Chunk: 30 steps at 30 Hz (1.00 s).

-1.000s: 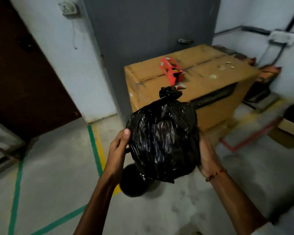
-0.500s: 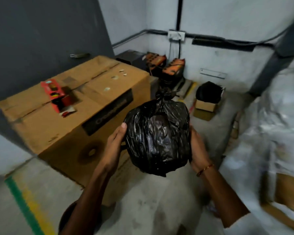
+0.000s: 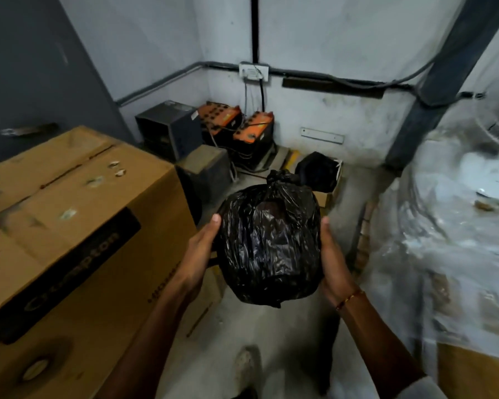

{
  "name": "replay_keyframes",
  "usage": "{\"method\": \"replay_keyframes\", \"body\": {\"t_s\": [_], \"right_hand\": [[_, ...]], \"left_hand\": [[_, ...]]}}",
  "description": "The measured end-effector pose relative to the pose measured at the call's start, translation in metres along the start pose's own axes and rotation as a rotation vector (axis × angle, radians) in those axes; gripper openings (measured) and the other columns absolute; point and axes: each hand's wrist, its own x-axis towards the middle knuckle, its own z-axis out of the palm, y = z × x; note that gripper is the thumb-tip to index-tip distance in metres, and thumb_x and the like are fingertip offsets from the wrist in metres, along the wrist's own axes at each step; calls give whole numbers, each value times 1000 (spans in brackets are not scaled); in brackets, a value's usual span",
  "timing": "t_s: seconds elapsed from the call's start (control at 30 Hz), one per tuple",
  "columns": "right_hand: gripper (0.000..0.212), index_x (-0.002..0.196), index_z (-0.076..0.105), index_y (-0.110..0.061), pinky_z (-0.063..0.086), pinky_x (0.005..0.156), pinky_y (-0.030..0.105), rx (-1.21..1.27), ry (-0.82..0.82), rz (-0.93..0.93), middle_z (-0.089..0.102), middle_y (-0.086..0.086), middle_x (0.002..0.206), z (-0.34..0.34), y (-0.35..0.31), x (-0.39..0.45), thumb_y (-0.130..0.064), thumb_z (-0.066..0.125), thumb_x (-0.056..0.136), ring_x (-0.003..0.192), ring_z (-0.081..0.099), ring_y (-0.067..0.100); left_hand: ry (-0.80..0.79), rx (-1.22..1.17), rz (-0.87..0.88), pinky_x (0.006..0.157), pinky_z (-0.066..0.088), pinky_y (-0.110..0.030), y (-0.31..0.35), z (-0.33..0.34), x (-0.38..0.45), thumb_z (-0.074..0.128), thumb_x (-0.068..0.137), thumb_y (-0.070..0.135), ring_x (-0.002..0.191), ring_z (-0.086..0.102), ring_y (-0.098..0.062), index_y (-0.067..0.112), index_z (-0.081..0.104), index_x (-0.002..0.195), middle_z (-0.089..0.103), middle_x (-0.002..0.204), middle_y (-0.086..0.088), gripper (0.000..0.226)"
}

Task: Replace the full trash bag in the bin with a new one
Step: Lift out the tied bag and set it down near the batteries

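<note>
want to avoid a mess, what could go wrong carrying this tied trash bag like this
The full black bag is only squeezed between the left hand and right hand, nothing under it, so it could slip. The thin plastic might tear under pressure. The gap between the cardboard box and the plastic-wrapped bundle looks tight, so it may snag.

- Trash bag [image 3: 268, 243] held between the two hands: left hand [image 3: 198, 251] on its left side, right hand [image 3: 333, 254] on its right; knot on top, away from the wrists.
- Left of the grip: large cardboard box [image 3: 69, 226], just beside the left forearm.
- Beyond the grip, in the room corner: two batteries [image 3: 239, 131] side by side, a cabinet unit [image 3: 170, 125] to their left.
- Just behind the bag: small box [image 3: 329, 188] on the floor holding another bag [image 3: 317, 168].
- Right of the grip: plastic-wrapped bulk [image 3: 450, 240].
- Wall socket [image 3: 254, 72] above the batteries.
</note>
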Motion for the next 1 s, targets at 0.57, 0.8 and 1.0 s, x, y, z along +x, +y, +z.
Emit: {"method": "replay_keyframes", "body": {"t_s": [0.57,0.8,1.0], "right_hand": [[83,134,51,-45,34,114,47,-211,282,115,54,-9,142,-68,-59,311,-93,37,68,128,52,15],[64,123,61,-35,52,94,39,-166,365,206,66,-4,116,-132,-88,428,-73,22,88,106,63,16],[62,115,62,-37,54,81,32,-80,391,282,65,-1,113,-208,-118,568,-78,27,83,93,63,13]], "left_hand": [[-101,-10,-315,67,46,-29,77,86,358,39,98,27,85,58,-20,15,63,105,64,96,-5,28],[-126,-1,-283,70,52,-31,93,162,503,45,94,21,95,65,-21,18,69,106,71,103,-5,27],[-99,61,-287,74,53,-33,108,252,654,47,90,27,101,64,-22,23,69,104,70,109,-3,27]]}}
